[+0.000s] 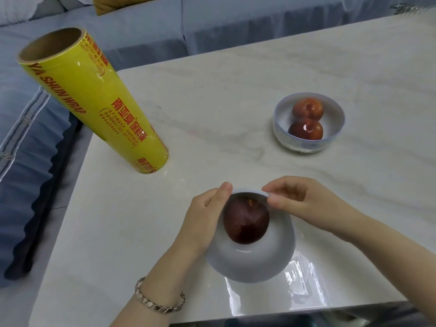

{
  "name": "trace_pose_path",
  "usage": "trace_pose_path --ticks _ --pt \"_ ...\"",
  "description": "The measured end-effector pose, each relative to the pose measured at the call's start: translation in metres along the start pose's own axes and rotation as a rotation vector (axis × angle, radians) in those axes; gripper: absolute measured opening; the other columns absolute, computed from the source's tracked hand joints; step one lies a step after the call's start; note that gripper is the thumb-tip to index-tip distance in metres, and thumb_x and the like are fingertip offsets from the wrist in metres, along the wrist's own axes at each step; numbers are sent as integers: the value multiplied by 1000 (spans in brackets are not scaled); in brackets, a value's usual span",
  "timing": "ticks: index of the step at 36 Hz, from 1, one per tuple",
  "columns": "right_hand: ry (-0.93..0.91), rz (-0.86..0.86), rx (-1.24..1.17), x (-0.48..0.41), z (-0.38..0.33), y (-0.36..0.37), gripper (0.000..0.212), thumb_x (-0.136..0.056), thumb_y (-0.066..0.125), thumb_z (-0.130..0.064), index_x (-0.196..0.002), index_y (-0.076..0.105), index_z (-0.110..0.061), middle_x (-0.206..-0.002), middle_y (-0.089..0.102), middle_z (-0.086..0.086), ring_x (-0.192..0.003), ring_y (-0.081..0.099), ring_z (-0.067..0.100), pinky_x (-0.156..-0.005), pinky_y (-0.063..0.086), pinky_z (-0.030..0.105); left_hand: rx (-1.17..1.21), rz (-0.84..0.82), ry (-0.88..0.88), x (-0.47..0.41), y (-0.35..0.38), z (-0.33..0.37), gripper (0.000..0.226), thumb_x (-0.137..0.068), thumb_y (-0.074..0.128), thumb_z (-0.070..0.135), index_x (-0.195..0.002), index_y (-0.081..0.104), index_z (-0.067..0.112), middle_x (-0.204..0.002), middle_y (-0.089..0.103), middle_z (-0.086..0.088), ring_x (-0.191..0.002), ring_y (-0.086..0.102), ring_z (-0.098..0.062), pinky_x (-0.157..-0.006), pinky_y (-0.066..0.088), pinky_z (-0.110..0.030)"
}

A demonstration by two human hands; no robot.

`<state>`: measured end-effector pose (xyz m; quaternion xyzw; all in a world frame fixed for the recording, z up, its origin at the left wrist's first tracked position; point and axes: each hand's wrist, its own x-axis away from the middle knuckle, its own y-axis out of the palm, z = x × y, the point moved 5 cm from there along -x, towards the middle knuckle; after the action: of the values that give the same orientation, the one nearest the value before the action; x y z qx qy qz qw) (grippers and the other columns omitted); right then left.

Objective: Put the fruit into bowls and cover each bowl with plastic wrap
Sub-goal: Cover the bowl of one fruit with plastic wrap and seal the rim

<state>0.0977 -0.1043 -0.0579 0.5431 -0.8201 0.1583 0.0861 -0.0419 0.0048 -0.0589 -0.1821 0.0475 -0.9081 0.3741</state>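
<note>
Two bowls are out on the counter (236, 90), and both hands are on the nearer one. The near bowl (254, 263) sits close to the front edge, white, with one dark fruit (245, 223) lying in its far half.

The left hand (203, 215) hugs the bowl's left side, palm against the wall, fingers curled along it, one fingertip up at the far rim. A metal bracelet (158, 303) circles that wrist.

The right hand (306, 199) comes in from the right, just beyond the bowl. Its thumb and forefinger are pinched together right at the far-right rim, and the other fingers are curled loosely behind. Whether film sits in that pinch, I cannot tell; it is too clear to see there. So the fruit lies between the two hands, just below both sets of fingertips, touched by neither.

Shiny film (304, 277) does show on the counter, spread out flat and glinting at the bowl's near-right side, running up to the counter's front edge.

The far bowl (283, 135) stands well apart, beyond and to the right, holding a pair of red fruits (306, 109) one behind the other. There is a glare across its top and wrinkled film around its base.

Over on the left the roll (94, 100) stands on end near the counter's left edge, yellow with red print, its cardboard core open at the top. Behind it all is a blue sofa (141, 31).
</note>
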Motion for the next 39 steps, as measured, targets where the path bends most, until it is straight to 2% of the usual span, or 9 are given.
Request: trace_pose_path --ticks 4,10,14,17,21,26,30,35,39 --pt "46 -94 110 -6 -10 -10 7 -80 66 -23 -78 70 -18 -77 70 -1 -68 60 5 -63 50 14 -8 22 -8 -1 -2 -6 43 -99 35 34 -88 75 19 -87 74 2 -83 66 -7 -70 49 -16" --pt "148 -354 141 -11 -17 -8 18 -86 59 -12 -72 69 -16 -65 62 -4 -61 54 2 -63 47 13 -46 58 -2 -3 -4 -9 46 -98 37 34 -74 75 28 -76 73 11 -73 64 0 -65 47 -10" --pt "207 -336 -65 -17 -20 -10 23 -89 50 -3 -71 63 -9 -70 64 3 -65 59 10 -71 51 19 -87 86 30 -4 -5 -7 46 -97 40 35 -76 71 7 -68 64 6 -65 56 -4 -59 42 -11" --pt "286 -316 -178 -21 -18 -10 21 -91 46 -4 -74 57 -9 -62 64 0 -60 60 11 -66 50 21 -110 75 48 -5 -5 -9 52 -96 41 39 -84 65 -5 -73 57 -2 -68 51 -10 -59 39 -16" --pt "408 -334 -134 -29 -14 -5 28 -91 48 -10 -63 51 -11 -52 53 0 -50 50 9 -65 38 23 -159 42 83 -4 0 -5 68 -73 40 66 -72 62 2 -72 48 -2 -68 45 -11 -64 37 -25" --pt "533 -443 29 -34 -22 0 30 -74 66 -36 -53 58 -16 -51 42 2 -45 41 11 -47 32 17 -211 42 99 -6 3 -1 65 -78 40 59 -67 52 -3 -67 41 -3 -63 39 -10 -57 30 -23" --pt "429 -454 62 -35 -34 8 22 -53 74 -35 -52 63 -16 -54 41 4 -51 40 12 -56 34 19 -229 85 144 -4 0 2 52 -94 47 40 -58 36 4 -63 32 -4 -58 32 -11 -52 24 -23" --pt "336 -305 10 -37 -28 10 42 -77 70 -22 -37 57 -18 -41 39 -4 -48 33 10 -58 32 21 -225 104 147 -6 -2 0 53 -94 47 40 -60 38 0 -63 34 -5 -58 33 -11 -53 25 -23" --pt "132 -136 58 -34 -30 12 31 -81 68 -26 -53 57 -15 -42 41 -8 -43 35 6 -49 34 13 -238 104 150 -6 -2 -1 56 -91 45 47 -63 45 -2 -64 39 -4 -60 36 -10 -53 28 -21"
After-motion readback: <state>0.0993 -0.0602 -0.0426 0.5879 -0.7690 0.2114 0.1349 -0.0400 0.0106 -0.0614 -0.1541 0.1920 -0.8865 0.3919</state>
